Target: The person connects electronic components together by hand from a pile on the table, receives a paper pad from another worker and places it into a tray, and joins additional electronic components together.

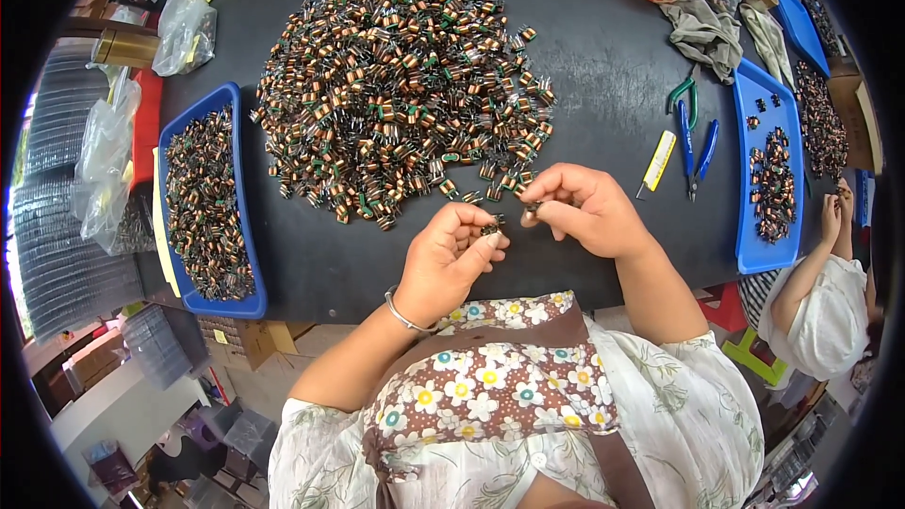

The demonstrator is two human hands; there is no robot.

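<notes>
A large heap of small copper-wound coils (405, 94) with thin metal legs lies on the black table. At the heap's near edge, my left hand (457, 250) pinches one coil (492, 225) between thumb and fingertips. My right hand (589, 212) is closed in a pinch on another small coil (531, 208), mostly covered by the fingers. The two hands are close together but apart. A few loose coils (471, 196) lie just beyond them.
At the left stands a blue tray (247, 226) full of coils. A second blue tray (754, 254), partly filled, is on the right. Between it and the heap lie blue-handled pliers (705, 146), green-handled pliers (693, 99) and a yellow-white tool (659, 160). Another person's hands (834, 207) work at far right.
</notes>
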